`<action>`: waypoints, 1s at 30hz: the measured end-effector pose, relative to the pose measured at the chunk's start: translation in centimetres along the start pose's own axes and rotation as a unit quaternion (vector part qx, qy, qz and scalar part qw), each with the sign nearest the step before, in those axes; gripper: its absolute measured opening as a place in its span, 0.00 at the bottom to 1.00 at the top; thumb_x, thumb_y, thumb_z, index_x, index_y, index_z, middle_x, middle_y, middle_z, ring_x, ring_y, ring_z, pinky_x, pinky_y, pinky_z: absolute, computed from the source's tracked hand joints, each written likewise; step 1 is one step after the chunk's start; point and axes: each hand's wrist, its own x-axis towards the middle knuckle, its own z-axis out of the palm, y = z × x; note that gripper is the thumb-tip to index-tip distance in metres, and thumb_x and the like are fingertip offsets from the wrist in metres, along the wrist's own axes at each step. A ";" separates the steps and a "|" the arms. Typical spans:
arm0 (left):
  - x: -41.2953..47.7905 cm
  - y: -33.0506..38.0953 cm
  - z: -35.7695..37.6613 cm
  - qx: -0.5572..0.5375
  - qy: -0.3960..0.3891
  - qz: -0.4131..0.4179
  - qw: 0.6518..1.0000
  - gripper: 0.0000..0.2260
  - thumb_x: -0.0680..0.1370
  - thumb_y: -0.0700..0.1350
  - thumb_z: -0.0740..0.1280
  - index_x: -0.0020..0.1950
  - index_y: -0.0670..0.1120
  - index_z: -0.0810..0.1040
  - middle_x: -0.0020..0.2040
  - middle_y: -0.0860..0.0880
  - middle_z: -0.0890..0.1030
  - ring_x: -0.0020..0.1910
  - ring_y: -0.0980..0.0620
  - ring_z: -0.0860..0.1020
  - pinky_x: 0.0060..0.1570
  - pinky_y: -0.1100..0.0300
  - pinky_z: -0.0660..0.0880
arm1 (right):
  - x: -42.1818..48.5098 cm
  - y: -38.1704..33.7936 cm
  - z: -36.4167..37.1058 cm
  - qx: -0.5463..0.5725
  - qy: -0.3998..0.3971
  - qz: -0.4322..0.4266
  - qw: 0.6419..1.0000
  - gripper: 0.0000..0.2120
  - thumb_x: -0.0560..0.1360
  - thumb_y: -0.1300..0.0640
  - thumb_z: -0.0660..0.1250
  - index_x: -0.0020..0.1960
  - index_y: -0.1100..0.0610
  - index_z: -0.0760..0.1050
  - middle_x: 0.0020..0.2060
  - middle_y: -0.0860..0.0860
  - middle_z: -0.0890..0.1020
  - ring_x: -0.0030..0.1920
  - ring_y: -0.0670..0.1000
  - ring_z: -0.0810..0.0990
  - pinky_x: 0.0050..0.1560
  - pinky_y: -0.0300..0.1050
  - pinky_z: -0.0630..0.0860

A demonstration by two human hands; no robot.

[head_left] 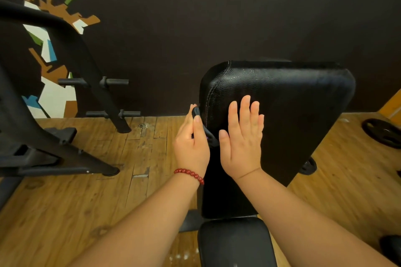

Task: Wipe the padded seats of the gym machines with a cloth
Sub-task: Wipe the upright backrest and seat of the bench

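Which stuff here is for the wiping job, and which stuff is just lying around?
For the job: dark cloth, held in the left hand; backrest pad, with the right hand flat on it; seat pad below.

Just lying about: weight plate on the floor; black machine frame; painted wall pattern.

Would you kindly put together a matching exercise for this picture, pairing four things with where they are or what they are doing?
Things:
1 left hand
2 right hand
3 red bracelet
4 weight plate

States:
A lies on the wooden floor
B grips the dark cloth
C rests flat on the backrest pad
D circles a wrist

Pairs: 1-B; 2-C; 3-D; 4-A
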 end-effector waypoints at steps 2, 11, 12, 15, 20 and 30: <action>-0.3 0.1 -0.2 -0.002 0.009 -0.005 1.000 0.22 0.82 0.53 0.55 0.59 0.37 0.78 0.55 0.36 0.80 0.57 0.38 0.78 0.55 0.44 0.76 | -0.1 0.1 0.0 0.000 -0.002 0.001 1.000 0.26 0.83 0.46 0.39 0.78 0.48 0.33 0.76 0.45 0.32 0.77 0.50 0.33 0.75 0.48 0.32; -0.4 3.4 -0.4 -0.011 0.003 0.108 0.994 0.16 0.83 0.47 0.56 0.67 0.64 0.61 0.70 0.59 0.67 0.68 0.56 0.71 0.52 0.69 0.76 | -0.5 -0.1 -0.1 0.039 -0.011 0.014 0.999 0.26 0.83 0.45 0.39 0.78 0.46 0.35 0.76 0.43 0.34 0.77 0.49 0.35 0.75 0.48 0.32; -0.7 2.5 -0.3 -0.010 -0.004 0.092 0.996 0.16 0.83 0.47 0.56 0.69 0.60 0.62 0.71 0.54 0.69 0.66 0.53 0.73 0.48 0.74 0.75 | -0.4 -0.1 -0.2 0.039 -0.012 0.015 0.999 0.26 0.83 0.45 0.39 0.78 0.46 0.35 0.77 0.44 0.35 0.77 0.49 0.35 0.75 0.48 0.32; -1.6 0.2 -0.2 0.023 -0.023 0.045 0.998 0.17 0.83 0.47 0.55 0.72 0.50 0.69 0.66 0.42 0.76 0.58 0.47 0.79 0.37 0.78 0.71 | -0.6 0.2 -0.4 0.037 -0.019 0.014 0.999 0.26 0.83 0.45 0.39 0.79 0.50 0.40 0.77 0.45 0.40 0.77 0.49 0.35 0.75 0.47 0.33; -0.3 2.6 -0.9 -0.002 -0.007 0.084 0.996 0.15 0.83 0.48 0.56 0.70 0.60 0.64 0.69 0.45 0.75 0.62 0.48 0.77 0.43 0.75 0.74 | -1.5 0.5 -0.2 0.024 -0.036 0.007 0.999 0.26 0.83 0.45 0.39 0.78 0.48 0.37 0.77 0.44 0.38 0.77 0.49 0.35 0.76 0.48 0.34; -2.0 -0.5 -0.4 0.062 -0.022 0.018 0.998 0.19 0.84 0.47 0.55 0.61 0.35 0.77 0.55 0.37 0.80 0.39 0.70 0.75 0.34 0.76 0.69 | -3.1 -0.2 0.2 0.051 -0.056 0.040 0.996 0.25 0.83 0.46 0.40 0.78 0.51 0.40 0.77 0.45 0.40 0.77 0.49 0.35 0.75 0.47 0.33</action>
